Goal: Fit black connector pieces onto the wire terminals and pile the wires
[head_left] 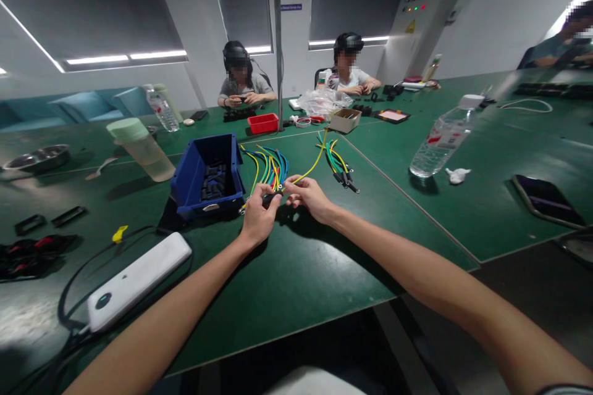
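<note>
Over the green table, my left hand point(260, 213) is closed around a small black sleeve-like piece point(269, 199). My right hand point(309, 197) pinches a yellow wire point(315, 163) close to its end, right beside that black piece. From my right fingers the wire arcs up and away. Behind my hands lies a bundle of yellow, green and blue wires point(266, 163) with metal ring ends. To the right rests a second bundle of wires point(337, 160), its near ends fitted with black sleeves. A blue bin point(204, 176) at my left holds many black pieces point(217, 184).
A white power bank point(139, 281) with cables lies front left. Behind it stand a pale green-capped bottle point(141, 148) and a metal bowl point(37, 158). A water bottle point(440, 139) and a phone point(549, 200) are at right. Two people sit across the table, near a red tray point(262, 124).
</note>
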The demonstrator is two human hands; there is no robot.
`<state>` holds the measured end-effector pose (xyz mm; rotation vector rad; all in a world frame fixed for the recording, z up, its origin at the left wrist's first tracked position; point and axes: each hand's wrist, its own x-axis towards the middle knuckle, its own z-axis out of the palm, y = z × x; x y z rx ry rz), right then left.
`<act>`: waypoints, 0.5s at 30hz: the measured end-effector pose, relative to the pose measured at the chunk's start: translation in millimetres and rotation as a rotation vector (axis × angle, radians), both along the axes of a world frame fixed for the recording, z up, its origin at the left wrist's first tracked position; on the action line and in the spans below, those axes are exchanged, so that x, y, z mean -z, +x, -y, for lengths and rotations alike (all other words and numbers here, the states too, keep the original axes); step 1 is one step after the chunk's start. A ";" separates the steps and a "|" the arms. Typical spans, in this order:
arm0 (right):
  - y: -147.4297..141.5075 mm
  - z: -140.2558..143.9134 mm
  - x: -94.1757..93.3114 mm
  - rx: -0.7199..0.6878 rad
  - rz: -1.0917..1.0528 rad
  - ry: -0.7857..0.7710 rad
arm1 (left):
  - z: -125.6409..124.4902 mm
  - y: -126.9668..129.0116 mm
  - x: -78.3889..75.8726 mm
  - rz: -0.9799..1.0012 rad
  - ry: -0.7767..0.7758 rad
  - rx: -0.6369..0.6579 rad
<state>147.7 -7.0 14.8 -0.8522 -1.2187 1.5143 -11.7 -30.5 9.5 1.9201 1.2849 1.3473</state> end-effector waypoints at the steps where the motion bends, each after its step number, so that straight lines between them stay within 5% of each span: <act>1: 0.7 -0.2 -1.0 0.014 -0.017 -0.007 | 0.1 0.0 0.0 -0.003 0.001 -0.007; 15: 1.0 -0.1 0.0 0.017 0.099 0.151 | 0.2 -0.2 -1.4 -0.042 0.017 0.003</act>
